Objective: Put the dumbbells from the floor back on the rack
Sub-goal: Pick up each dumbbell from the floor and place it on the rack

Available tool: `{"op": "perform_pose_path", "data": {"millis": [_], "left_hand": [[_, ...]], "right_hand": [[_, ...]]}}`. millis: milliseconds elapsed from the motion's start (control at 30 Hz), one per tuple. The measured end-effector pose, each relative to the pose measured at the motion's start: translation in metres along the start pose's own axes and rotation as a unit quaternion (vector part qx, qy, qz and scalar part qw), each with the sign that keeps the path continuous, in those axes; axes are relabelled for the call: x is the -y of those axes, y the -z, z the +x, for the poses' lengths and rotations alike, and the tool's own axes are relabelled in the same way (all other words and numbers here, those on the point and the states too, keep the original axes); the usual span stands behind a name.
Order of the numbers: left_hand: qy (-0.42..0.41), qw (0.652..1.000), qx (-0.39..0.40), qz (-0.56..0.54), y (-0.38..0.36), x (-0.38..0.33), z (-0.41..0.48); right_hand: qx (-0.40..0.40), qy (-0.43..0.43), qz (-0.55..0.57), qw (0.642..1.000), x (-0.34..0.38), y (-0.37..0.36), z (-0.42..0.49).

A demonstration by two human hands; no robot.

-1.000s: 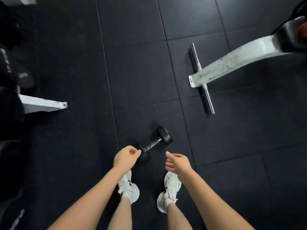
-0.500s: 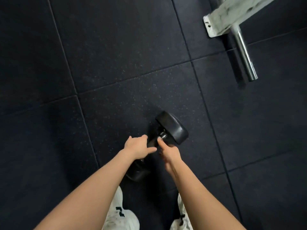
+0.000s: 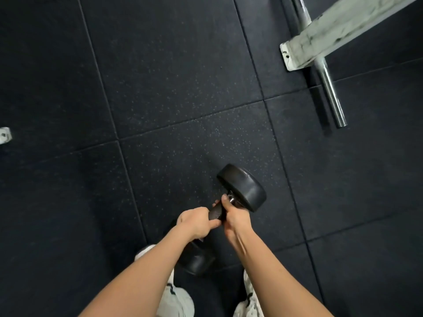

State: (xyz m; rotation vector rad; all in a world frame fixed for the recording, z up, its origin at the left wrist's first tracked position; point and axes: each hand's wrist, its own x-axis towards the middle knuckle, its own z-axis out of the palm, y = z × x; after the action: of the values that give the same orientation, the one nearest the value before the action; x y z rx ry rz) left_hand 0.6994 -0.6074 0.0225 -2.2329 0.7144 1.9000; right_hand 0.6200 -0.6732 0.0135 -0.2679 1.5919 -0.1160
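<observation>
A black dumbbell (image 3: 242,188) lies diagonally on the dark rubber floor just in front of my feet. Its far head points up and right; its near head (image 3: 194,259) sits under my left forearm. My left hand (image 3: 194,221) is wrapped around the lower part of the knurled handle. My right hand (image 3: 233,217) grips the handle beside it, close to the far head. A short stretch of handle shows between the two hands. The rack is out of view, except perhaps a white corner at the left edge.
A white bench leg (image 3: 320,37) with a chrome crossbar (image 3: 329,88) stands at the upper right. A small white frame end (image 3: 4,135) pokes in at the left edge. My white shoes (image 3: 176,296) are at the bottom. Black floor tiles (image 3: 160,65) fill the rest.
Both hands went from hovering open above the dumbbell to closing fully around its handle. The view has dropped closer to the floor.
</observation>
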Motion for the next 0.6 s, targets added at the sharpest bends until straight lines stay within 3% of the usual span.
{"op": "perform_pose_path", "data": {"millis": [200, 300, 600], "left_hand": [[0.002, 0.994, -0.013, -0.111, 0.031, -0.017, -0.148], [0.013, 0.977, -0.021, -0.213, 0.060, -0.028, -0.236], [0.005, 0.926, -0.109, -0.361, 0.189, -0.028, -0.477]], "right_hand": [[0.001, 0.051, -0.104, 0.993, 0.039, -0.010, -0.154], [0.001, 0.079, -0.168, 0.983, 0.064, -0.027, -0.243], [0.084, 0.178, -0.272, 0.942, 0.134, -0.125, -0.504]]}}
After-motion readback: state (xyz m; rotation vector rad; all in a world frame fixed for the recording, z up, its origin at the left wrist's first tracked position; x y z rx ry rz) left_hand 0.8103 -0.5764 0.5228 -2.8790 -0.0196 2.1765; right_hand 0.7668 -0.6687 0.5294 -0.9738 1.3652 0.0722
